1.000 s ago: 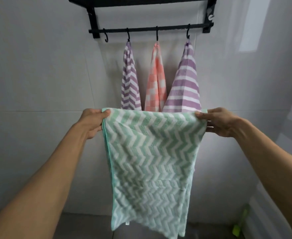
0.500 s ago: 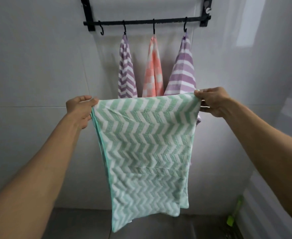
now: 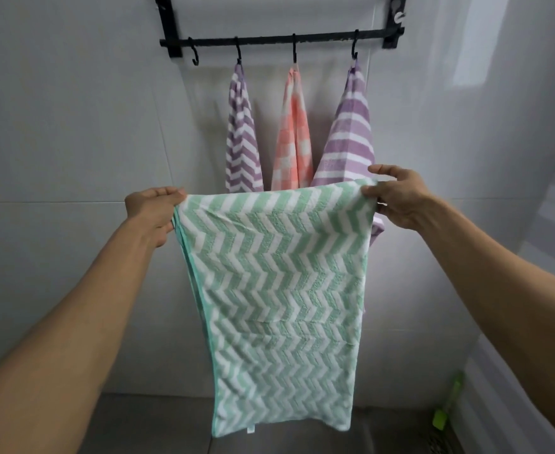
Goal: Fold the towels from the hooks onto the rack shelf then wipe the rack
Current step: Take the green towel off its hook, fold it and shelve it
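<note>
At the upper left corner of a green chevron towel (image 3: 276,290), the left hand (image 3: 153,211) is clamped, with the cloth pinched between thumb and fingers. The opposite upper corner is gripped in the same way by the right hand (image 3: 397,198), which is held slightly higher, so that the top edge is stretched taut and tilted up toward the right. The towel is hung doubled from that edge, a second layer being visible along its left side, and a small white tag is seen at its lower hem. Both forearms are extended forward, and the towel is held clear of the wall.

Behind the towel, three others are suspended from hooks on a black rail (image 3: 279,40): a purple chevron towel (image 3: 241,139) to the left, an orange checked towel (image 3: 294,139) in the middle, and a purple striped towel (image 3: 351,136) to the right, whose lower part is hidden by the held cloth. One hook (image 3: 194,57) at the far left is left bare. The rail is fixed to a pale tiled wall (image 3: 66,126) by black brackets. Low at the right, a green-handled object (image 3: 446,411) is leaned near the corner, too blurred to be identified.
</note>
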